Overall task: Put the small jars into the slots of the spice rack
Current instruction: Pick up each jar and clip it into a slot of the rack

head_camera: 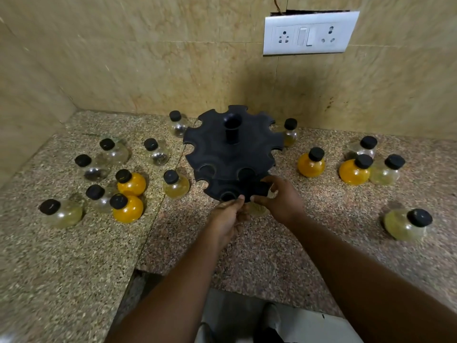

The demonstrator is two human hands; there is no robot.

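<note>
pale jar [258, 209] upright under black spice rack [232, 154] lower rim | my right hand [282, 198] nearer, left hand [228, 215] beside | both sets of fingers curled at it, grasp unclear

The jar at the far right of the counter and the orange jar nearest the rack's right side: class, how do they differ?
The far-right jar is pale and see-through with yellowish contents; the orange jar looks filled with bright orange. The far-right jar stands alone near the counter's front; the orange jar sits further back, closer to the spice rack. Both have round bodies and black caps.
</note>
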